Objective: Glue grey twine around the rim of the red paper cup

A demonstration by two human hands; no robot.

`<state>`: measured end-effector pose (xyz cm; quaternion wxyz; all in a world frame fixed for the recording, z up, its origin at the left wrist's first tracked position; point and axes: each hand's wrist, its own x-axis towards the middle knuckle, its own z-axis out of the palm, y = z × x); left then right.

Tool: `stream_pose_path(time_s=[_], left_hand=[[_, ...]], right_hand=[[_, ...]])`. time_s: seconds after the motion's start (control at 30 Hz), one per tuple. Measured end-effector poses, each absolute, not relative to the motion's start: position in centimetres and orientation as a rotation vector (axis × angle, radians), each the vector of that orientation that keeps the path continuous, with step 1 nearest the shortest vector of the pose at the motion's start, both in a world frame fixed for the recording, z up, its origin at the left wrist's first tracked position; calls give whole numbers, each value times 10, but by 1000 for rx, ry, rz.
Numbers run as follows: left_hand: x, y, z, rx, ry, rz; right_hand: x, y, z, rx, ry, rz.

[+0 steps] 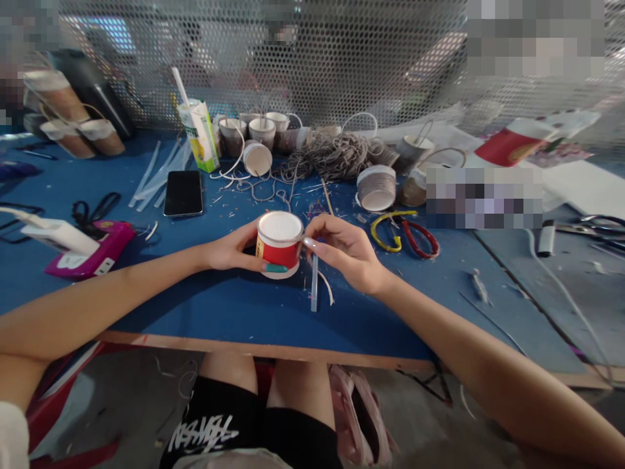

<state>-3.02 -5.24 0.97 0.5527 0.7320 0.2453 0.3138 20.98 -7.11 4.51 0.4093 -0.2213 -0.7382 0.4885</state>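
A small red and white paper cup [279, 251] stands upright over the front of the blue table, its pale round end facing up. My left hand [235, 251] is closed around its left side, thumb across the front. Against the cup's right side, just below the rim, my right hand [349, 251] makes a pinch with thumb and forefinger. What lies between those fingertips is too small to make out. Below them a clear glue stick [314, 286] rests on the table, with a short white cord [326, 290] curving beside it.
Behind the cup are a grey yarn heap [336, 155], a yarn-wrapped cup [375, 187] and several similar cups. Scissors with yellow and red handles [420, 240] lie right. A phone [183, 193], a drink carton [199, 133] and a purple power strip [92, 251] are left.
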Motion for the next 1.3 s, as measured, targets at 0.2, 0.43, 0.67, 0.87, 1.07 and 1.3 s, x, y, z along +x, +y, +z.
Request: stream_pose_path(time_s=[0.2,0.43,0.67,0.87,1.07,1.3], left_hand=[[-30,-55,10,1717,669,737],[-25,-47,3,1707,750,968],[-27,-32,-3,1832,883,1604],[-29,-23,-8,1811,892,1997],[-26,-15,-10,1578,772,1907],[-27,-20,-3,1218,680,1484]], right_hand=[[207,-73,43,-536,-1885,1249],[212,-70,41,-434,-2059,1003],[219,-65,44,-523,-2304,203],[233,-63,66,-1287,-2471,89],[225,-69,71,-1742,-2621,-12],[217,-69,59,-1793,-2648,-273]])
